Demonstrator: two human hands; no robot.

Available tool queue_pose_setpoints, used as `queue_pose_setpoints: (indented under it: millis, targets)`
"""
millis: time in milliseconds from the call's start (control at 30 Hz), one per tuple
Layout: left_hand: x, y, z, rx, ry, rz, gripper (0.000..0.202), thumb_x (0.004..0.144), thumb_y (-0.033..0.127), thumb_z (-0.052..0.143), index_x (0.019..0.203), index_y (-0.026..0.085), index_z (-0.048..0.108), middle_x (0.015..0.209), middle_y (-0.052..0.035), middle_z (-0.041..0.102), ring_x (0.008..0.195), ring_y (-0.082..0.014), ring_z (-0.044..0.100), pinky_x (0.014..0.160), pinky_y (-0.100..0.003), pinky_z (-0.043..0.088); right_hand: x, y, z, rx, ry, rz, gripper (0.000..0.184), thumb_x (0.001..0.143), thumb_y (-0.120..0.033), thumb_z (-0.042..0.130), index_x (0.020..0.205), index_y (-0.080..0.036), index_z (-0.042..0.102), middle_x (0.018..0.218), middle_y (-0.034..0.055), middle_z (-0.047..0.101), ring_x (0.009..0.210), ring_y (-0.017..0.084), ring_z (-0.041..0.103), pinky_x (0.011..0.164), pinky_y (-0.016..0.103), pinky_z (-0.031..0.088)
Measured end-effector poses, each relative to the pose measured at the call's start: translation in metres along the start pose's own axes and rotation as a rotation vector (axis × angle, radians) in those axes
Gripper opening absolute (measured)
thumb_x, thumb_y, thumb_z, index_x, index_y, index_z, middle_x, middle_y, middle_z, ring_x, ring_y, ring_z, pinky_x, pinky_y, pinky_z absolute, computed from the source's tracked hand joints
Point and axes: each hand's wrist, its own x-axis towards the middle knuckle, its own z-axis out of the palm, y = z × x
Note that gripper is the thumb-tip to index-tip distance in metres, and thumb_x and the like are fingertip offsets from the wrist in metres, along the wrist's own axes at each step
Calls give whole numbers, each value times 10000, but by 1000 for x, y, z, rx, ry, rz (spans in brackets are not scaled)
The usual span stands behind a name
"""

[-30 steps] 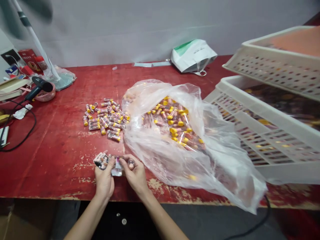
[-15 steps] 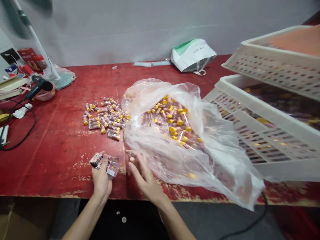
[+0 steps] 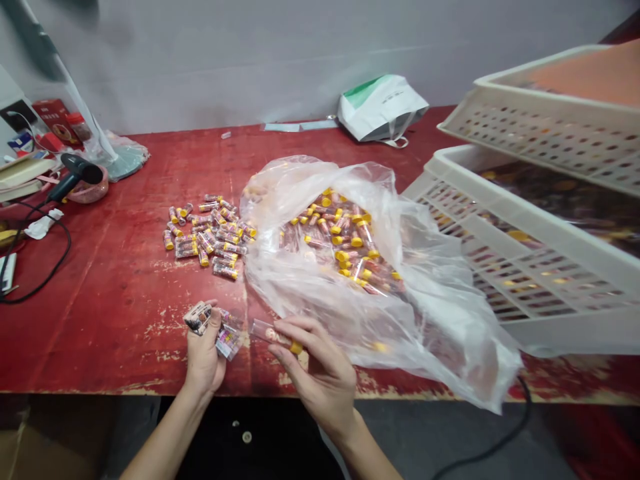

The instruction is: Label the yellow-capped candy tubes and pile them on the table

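My left hand [image 3: 204,360] is closed around small printed cards [image 3: 199,317] and clear printed wrappers [image 3: 229,339] that stick out past the thumb. Between the thumb and fingers of my right hand [image 3: 323,373] lies a clear tube with a yellow cap [image 3: 270,333], its clear end pointing left toward the wrappers. The tube and wrappers are apart. Beyond my hands, a pile of small yellow-capped tubes [image 3: 210,233] with printed wraps rests on the red table [image 3: 115,293]. An open clear plastic bag [image 3: 320,293] holds many more capped tubes.
Two white plastic crates [image 3: 450,160] are stacked at the right, the lower one filled with similar tubes. A white and green bag [image 3: 380,110] stands by the wall. At the left are a barcode scanner [image 3: 75,175], a pink bowl [image 3: 93,190] and a stand's base [image 3: 127,160].
My right hand has moved right and turned, and the yellow-capped tube now shows lengthwise in its fingers. My left hand keeps its hold on the cards and wrappers. The view has shifted slightly.
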Motion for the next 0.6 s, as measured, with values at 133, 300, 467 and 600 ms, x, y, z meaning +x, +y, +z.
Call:
queue_pose_setpoints:
  millis: [133, 300, 467, 600]
  targets:
    - [0, -1, -1, 16, -20, 18, 507, 530, 341, 903, 936, 170, 653, 725, 30, 637, 620, -95, 594, 630, -226, 498, -1, 0, 0, -9, -33, -42, 440, 814, -50, 688, 1188, -282, 674, 1001, 67, 674, 896, 195, 671, 748, 308, 566]
    - [0, -3, -1, 37, -44, 44, 471, 552, 342, 892, 927, 171, 665, 723, 26, 637, 625, -96, 597, 602, -211, 482, -2, 2, -3, -69, -103, -143, 508, 812, -20, 676, 1238, -297, 658, 1035, 75, 673, 934, 197, 674, 785, 311, 571]
    - [-3, -6, 0, 76, -40, 96, 469, 545, 348, 894, 913, 161, 672, 783, 8, 667, 671, -98, 611, 645, -215, 499, -2, 1, -5, -105, -87, -131, 523, 839, -7, 629, 1271, -302, 634, 1069, 83, 643, 973, 197, 653, 806, 314, 567]
    - [-7, -6, -1, 69, -80, 56, 508, 548, 370, 891, 954, 164, 665, 801, -4, 675, 679, -119, 628, 637, -240, 514, -7, -1, -7, -64, -194, -63, 555, 897, -6, 499, 1389, -261, 527, 1197, 123, 573, 1121, 208, 593, 934, 343, 528]
